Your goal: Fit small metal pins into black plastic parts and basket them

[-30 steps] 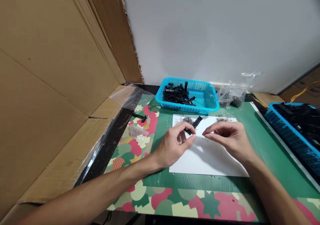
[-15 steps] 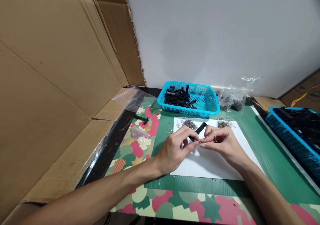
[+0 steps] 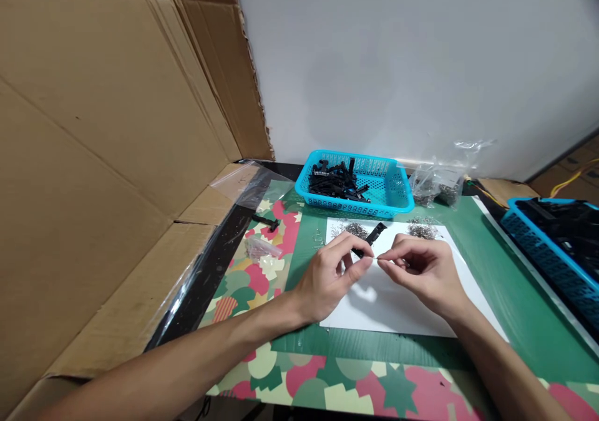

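Note:
My left hand (image 3: 334, 277) is closed around a narrow black plastic part (image 3: 375, 234), whose far end sticks out above the fingers. Its thumb and forefinger also meet one end of a tiny, thin metal piece (image 3: 375, 258). My right hand (image 3: 423, 271) pinches the other end of that piece between thumb and forefinger; whether it is a spring or a pin is too small to tell. Both hands are over a white sheet of paper (image 3: 397, 315). Behind them on the sheet lie two piles of small metal pieces, a left pile (image 3: 356, 229) and a right pile (image 3: 422, 229).
A blue basket (image 3: 355, 209) with black parts stands at the back; another blue basket (image 3: 552, 259) is at the right. Clear bags (image 3: 435, 184) lie behind. One black part (image 3: 266, 222) and a small plastic bag (image 3: 262, 248) are on the left. Cardboard (image 3: 116, 128) walls the left side.
My right hand's fingertips have moved slightly right, away from the left ones, and the thin metal piece now shows between them. The black part has shifted and turned slightly in my left hand.

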### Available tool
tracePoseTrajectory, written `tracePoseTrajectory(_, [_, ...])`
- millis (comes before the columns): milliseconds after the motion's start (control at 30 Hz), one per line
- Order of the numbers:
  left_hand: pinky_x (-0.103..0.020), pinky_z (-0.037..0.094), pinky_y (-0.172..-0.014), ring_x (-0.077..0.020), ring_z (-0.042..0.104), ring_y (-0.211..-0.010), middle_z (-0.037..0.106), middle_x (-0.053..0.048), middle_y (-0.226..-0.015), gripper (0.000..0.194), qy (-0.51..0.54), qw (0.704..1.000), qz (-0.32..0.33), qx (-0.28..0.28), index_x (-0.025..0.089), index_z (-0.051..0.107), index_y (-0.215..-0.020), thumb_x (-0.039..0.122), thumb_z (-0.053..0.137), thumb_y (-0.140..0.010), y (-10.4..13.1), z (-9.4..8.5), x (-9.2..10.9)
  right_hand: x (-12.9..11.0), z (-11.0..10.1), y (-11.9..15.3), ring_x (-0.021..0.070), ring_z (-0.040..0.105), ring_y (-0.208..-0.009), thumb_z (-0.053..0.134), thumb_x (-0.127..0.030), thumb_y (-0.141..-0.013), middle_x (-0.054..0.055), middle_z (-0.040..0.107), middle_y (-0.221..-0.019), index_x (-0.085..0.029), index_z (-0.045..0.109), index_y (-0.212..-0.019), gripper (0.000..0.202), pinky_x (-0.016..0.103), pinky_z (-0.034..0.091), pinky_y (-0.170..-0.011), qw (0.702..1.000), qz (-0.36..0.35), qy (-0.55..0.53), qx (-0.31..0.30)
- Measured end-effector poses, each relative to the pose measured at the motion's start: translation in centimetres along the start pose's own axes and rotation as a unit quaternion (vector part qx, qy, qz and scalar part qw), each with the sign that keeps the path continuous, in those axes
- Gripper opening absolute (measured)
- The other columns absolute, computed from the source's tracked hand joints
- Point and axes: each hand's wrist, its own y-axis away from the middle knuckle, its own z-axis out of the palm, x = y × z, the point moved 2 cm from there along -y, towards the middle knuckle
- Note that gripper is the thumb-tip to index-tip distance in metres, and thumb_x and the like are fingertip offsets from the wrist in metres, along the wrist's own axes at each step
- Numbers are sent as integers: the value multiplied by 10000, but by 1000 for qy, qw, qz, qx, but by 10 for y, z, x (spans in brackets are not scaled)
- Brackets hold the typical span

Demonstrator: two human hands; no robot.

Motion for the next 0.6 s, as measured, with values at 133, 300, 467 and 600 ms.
tracePoseTrajectory(133, [-266,487,-681,-121,576,-725,652,-29,-1023,234,70,996,-46,20,225,661,-1181,407,544,-1092,-1,1,-6,-4,2,3,128,440,-531,778,-257,-891,-2,565,-606,-210,802,-792,112,287,320,-484,991,-68,94,61])
tracePoseTrajectory(300, [-221,498,-609,-107,622,-688,711,-39,-1055,578,216,968,-106,71,249,509,-1295,428,864,-876,-3,3,-16,-11,7,5,126,447,-510,746,-212,-922,-10,554,-590,-220,808,-840,103,288,335,-478,974,-134,159,86])
tracePoseTrajectory(467, [-281,584,-698,-210,723,-884,775,-129,-1107,582,210,970,-117,44,164,735,-1214,477,938,-768,-8,3,-21,-15,10,6,121,452,-486,696,-219,-950,-5,561,-589,-234,817,-859,151,281,336,-454,969,-149,184,67])
tracePoseTrajectory(600, [-275,592,-609,-225,737,-855,794,-146,-1127,550,213,967,-128,56,158,796,-1185,495,927,-770,-8,4,-22,-14,10,6,115,456,-479,688,-224,-953,-8,565,-588,-240,803,-834,166,271,346,-451,968,-157,189,57])
